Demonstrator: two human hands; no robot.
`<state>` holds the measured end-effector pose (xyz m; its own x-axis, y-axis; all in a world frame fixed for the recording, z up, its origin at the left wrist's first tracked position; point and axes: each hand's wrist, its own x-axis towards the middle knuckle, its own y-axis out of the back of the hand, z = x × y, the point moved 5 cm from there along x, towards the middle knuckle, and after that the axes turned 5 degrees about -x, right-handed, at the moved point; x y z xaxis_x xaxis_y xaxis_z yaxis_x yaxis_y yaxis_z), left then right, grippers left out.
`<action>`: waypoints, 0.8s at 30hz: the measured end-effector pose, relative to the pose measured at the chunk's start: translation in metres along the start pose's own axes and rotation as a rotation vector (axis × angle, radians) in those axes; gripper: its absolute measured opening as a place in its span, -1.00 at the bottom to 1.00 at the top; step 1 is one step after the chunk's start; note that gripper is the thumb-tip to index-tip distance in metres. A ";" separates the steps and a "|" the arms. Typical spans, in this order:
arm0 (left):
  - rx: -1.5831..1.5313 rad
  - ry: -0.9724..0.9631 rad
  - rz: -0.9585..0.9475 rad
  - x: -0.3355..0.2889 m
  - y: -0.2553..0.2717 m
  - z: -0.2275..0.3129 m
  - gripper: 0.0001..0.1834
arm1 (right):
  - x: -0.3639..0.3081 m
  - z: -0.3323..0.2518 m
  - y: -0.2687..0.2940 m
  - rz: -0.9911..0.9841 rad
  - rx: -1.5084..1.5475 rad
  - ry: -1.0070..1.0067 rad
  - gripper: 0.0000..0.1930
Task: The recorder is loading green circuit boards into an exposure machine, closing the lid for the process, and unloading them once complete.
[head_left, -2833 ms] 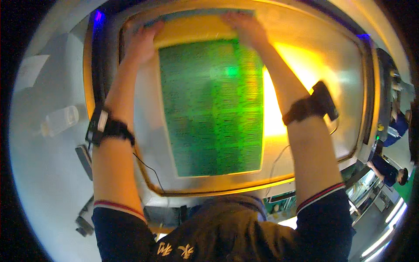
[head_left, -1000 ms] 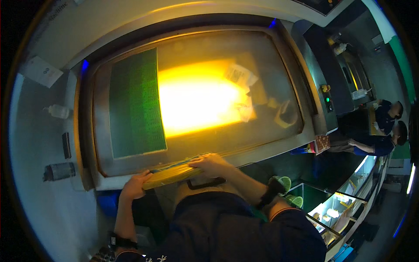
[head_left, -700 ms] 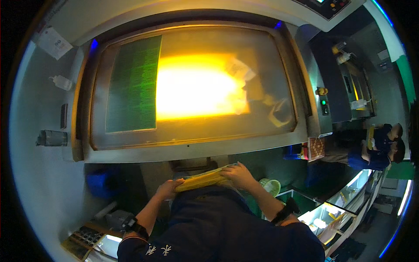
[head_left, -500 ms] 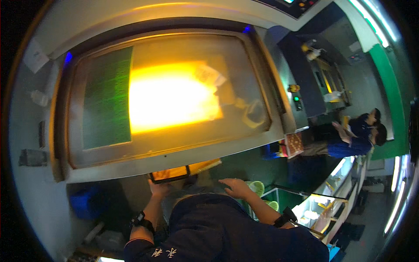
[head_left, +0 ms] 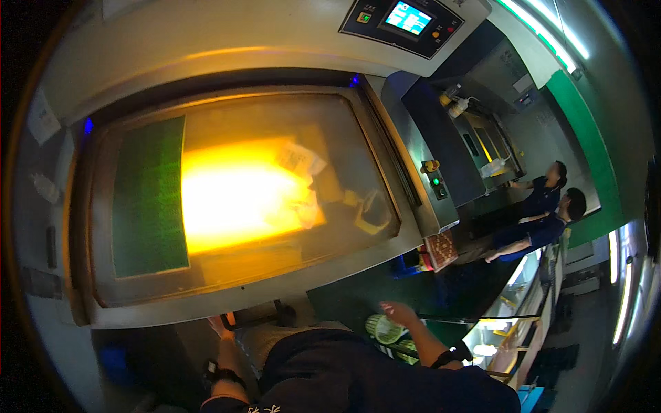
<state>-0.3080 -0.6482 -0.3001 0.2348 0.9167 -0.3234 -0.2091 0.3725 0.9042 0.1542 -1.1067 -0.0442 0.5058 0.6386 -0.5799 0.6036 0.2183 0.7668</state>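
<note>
At the front edge of the lit machine bed (head_left: 303, 270), my left hand (head_left: 222, 326) is closed at the end of a black-edged orange frame (head_left: 256, 319). Most of that frame is hidden under the bed's edge. My right hand (head_left: 398, 313) is held out to the right with its fingers stretched, above a light green basket (head_left: 384, 329), and has nothing in it. On the bed, a dark green sheet (head_left: 148, 199) lies at the left beside a glaring yellow patch. A pale paper piece (head_left: 301, 160) and a yellowish clear scrap (head_left: 373, 213) lie to its right.
A control panel (head_left: 407, 19) with a lit screen is above the bed. A small switch box (head_left: 436, 180) with a green light stands at its right. Two people (head_left: 544, 230) in dark blue stand farther right. A lit rack (head_left: 502, 329) is at the lower right.
The view has tilted up, bringing the control panel in. The orange frame has mostly slipped from sight below the bed's edge. My right hand has moved outward to the right.
</note>
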 end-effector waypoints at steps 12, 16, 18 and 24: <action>-0.324 0.033 -0.297 -0.080 0.193 0.125 -0.37 | 0.088 0.087 0.291 0.922 -0.145 -0.265 -0.63; -0.215 -0.028 -0.268 -0.093 0.213 0.155 -0.32 | 0.124 0.134 0.331 0.694 -0.056 -0.741 -0.42; -0.162 0.092 -0.257 -0.105 0.222 0.163 -0.22 | 0.125 0.120 0.336 0.600 0.028 -0.695 -0.15; -0.090 0.099 -0.279 -0.102 0.192 0.187 0.28 | 0.136 0.191 0.316 0.779 -0.111 -0.841 0.05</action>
<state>-0.1945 -0.6976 -0.0415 0.2026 0.7850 -0.5855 -0.2333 0.6193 0.7497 0.5315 -1.0921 0.0666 0.9940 -0.0565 0.0939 -0.0898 0.0710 0.9934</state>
